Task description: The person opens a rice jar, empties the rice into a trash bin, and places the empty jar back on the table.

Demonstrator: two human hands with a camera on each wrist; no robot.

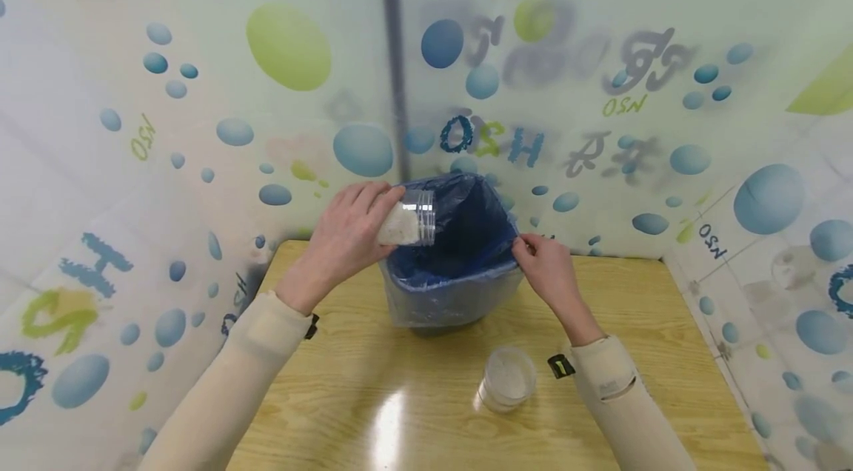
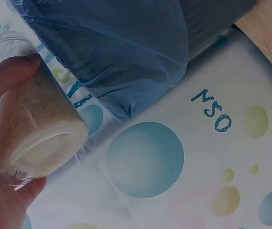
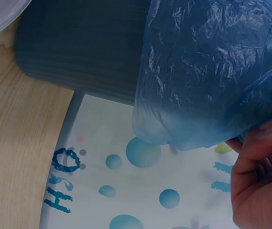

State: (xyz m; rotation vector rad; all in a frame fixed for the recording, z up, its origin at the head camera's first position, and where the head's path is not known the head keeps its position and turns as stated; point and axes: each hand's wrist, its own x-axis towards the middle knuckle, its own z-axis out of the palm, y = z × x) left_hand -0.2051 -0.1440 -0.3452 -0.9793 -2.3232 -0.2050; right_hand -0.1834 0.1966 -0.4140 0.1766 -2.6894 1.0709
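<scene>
My left hand (image 1: 353, 223) grips a clear jar (image 1: 408, 218) tipped on its side, its open threaded mouth pointing right over the left rim of a bin lined with a blue bag (image 1: 453, 304). Pale, grainy stuff fills much of the jar (image 2: 38, 112) in the left wrist view; what it is I cannot tell. At the bin's right rim my right hand (image 1: 549, 271) pinches the edge of the bag between thumb and fingers. The bag (image 2: 121, 52) hangs down outside the bin, and in the right wrist view it covers part of the dark ribbed bin (image 3: 83, 52).
A second clear round container (image 1: 508, 378) with whitish content stands on the wooden table (image 1: 373, 382), in front of the bin and near my right wrist. A curtain (image 1: 566, 101) printed with bubbles and letters rises behind the bin and along both sides.
</scene>
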